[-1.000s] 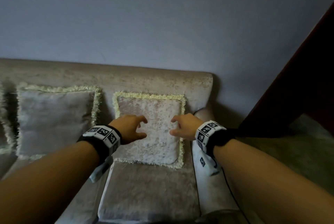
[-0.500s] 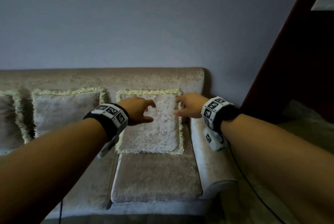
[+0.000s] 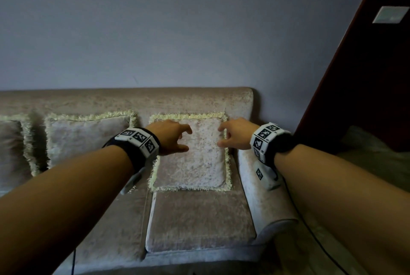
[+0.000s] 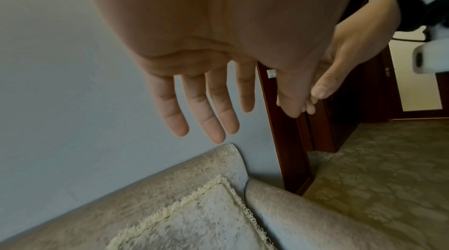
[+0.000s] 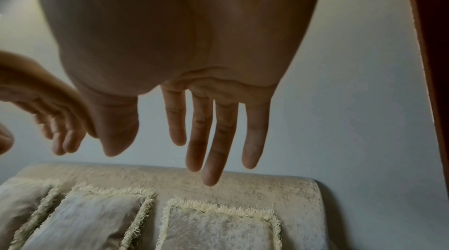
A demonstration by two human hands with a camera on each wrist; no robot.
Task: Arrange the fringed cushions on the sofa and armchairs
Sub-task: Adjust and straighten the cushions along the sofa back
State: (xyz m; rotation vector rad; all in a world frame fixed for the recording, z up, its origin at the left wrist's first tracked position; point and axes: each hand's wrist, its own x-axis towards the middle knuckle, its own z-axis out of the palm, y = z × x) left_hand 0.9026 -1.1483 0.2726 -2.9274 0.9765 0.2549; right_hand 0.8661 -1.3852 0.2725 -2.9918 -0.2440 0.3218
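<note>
Against the sofa [image 3: 199, 219] backrest stand three fringed cushions: the right cushion [image 3: 195, 159] upright beside the armrest [image 3: 261, 186], the middle cushion [image 3: 86, 139] leaning left of it, a third [image 3: 11, 148] cut off at the left edge; two hands hover near the right one, apparently not touching; left hand [image 3: 170, 137] and right hand [image 3: 235, 133] show fingers spread, holding nothing; a dark wooden door frame [image 3: 366, 75] stands right.

No readable text, only coded wristband [image 3: 138, 139] markers.
</note>
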